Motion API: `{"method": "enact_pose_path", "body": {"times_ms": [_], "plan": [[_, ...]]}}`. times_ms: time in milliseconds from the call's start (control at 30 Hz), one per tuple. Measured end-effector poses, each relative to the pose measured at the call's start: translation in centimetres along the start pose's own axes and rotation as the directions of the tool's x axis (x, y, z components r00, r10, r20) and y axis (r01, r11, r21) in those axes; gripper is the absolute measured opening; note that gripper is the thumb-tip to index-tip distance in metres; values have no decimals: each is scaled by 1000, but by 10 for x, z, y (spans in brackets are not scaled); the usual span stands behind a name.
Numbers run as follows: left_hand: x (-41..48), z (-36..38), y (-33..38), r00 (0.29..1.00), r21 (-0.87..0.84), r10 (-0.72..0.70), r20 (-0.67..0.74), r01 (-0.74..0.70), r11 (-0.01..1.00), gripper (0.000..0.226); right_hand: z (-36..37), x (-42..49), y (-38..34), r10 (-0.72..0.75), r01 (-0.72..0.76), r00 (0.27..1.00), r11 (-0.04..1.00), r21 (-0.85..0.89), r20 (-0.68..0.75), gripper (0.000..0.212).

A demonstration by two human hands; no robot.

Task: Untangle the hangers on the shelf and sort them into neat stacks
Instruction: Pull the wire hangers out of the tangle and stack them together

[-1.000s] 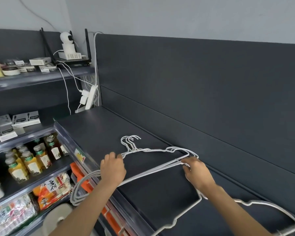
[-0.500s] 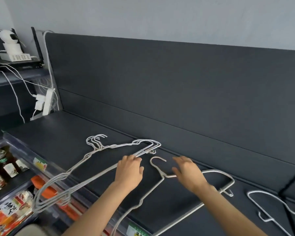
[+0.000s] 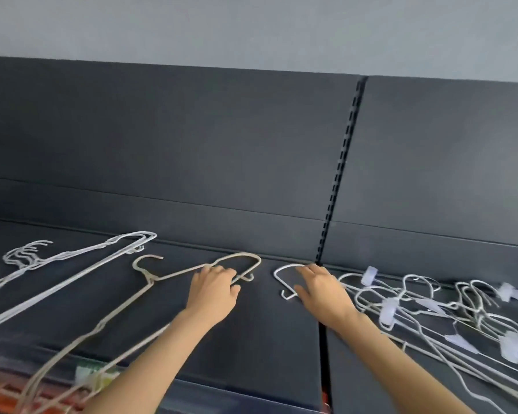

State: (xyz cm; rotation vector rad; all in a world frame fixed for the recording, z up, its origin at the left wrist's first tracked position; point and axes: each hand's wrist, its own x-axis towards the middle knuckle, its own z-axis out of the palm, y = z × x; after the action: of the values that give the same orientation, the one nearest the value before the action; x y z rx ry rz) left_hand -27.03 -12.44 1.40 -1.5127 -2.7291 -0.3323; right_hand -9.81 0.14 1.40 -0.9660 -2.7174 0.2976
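- Far left of the shelf (image 3: 266,333), toward its back edge: a neat stack of white hangers (image 3: 72,264), hooks bunched together pointing left, long bars running off the left side of the picture.
- At the shelf's front edge, low left, a small price tag (image 3: 86,373) shows green and white, but it's too blurred to read. No other writing can be made out.
- Next along, a beige wire hanger (image 3: 150,279) lies flat, hook toward the back edge, its lower end hanging past the front edge.
- The left hand (image 3: 213,291) rests palm down on that hanger's shoulder loop, fingers curled over the wire.
- The right hand (image 3: 320,288) lies flat, fingers spread, on a white hanger (image 3: 281,282) at its rounded end.
- Right end of the shelf: a tangled heap of white hangers (image 3: 446,309) with clear plastic clips, crossing one another.
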Motion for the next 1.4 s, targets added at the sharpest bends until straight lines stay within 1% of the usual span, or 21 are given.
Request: {"method": "enact_pose_path", "body": {"times_ms": [133, 233, 300, 433, 567, 667, 767, 833, 933, 1000, 1067, 1100, 1167, 1233, 1267, 1333, 1400], "plan": [[-15, 15, 81, 999, -17, 43, 17, -42, 999, 37, -27, -43, 73, 42, -42, 999, 999, 26, 1, 38], [-19, 23, 127, 998, -17, 66, 9, -66, 998, 35, -46, -72, 119, 64, -63, 998, 998, 28, -20, 37], [-22, 26, 154, 997, -26, 70, 27, -69, 997, 36, -55, -87, 146, 88, -87, 996, 996, 34, -23, 37], [-22, 35, 199, 992, -59, 115, 57, -111, 992, 35, -70, -112, 191, 141, -138, 989, 989, 60, -50, 35], [-13, 49, 223, 982, -86, 170, 78, -164, 983, 31, -73, -135, 223, 223, -218, 973, 972, 87, -53, 34], [-2, 63, 235, 975, -148, 201, 94, -186, 971, 23, -66, -153, 233, 251, -246, 967, 966, 81, -45, 26], [16, 79, 241, 976, -181, 188, 106, -167, 969, 24, -56, -164, 228, 251, -246, 967, 965, 88, -47, 30], [27, 87, 239, 975, -153, 179, 135, -158, 976, 31, -48, -166, 221, 241, -236, 968, 969, 77, -67, 30], [38, 98, 237, 969, -69, 187, 162, -178, 982, 39, -35, -162, 207, 238, -238, 971, 971, 30, -10, 32], [42, 102, 238, 975, -4, 187, 119, -188, 982, 34, -26, -157, 203, 233, -233, 972, 972, 15, 13, 21], [47, 102, 237, 982, 20, 168, 84, -171, 985, 21, -27, -151, 203, 240, -239, 971, 970, -36, 5, 16], [49, 100, 236, 984, 9, 162, 75, -163, 987, 17, -29, -147, 206, 286, -286, 958, 958, -13, -14, 16], [52, 93, 237, 982, -59, 187, 29, -185, 981, 16, -36, -144, 215, 361, -357, 933, 929, 100, -16, 22], [53, 83, 242, 973, -162, 224, -51, -229, 960, 16, -47, -142, 228, 397, -382, 916, 906, 182, -51, 32], [52, 77, 245, 967, -205, 242, -76, -253, 946, 17, -52, -141, 234, 394, -372, 917, 900, 228, -58, 35], [52, 69, 250, 950, -256, 294, -104, -312, 915, 19, -65, -142, 245, 395, -361, 917, 880, 309, -53, 33], [53, 64, 254, 935, -303, 332, -122, -354, 885, 19, -76, -145, 258, 433, -387, 900, 853, 350, -60, 36]]}}
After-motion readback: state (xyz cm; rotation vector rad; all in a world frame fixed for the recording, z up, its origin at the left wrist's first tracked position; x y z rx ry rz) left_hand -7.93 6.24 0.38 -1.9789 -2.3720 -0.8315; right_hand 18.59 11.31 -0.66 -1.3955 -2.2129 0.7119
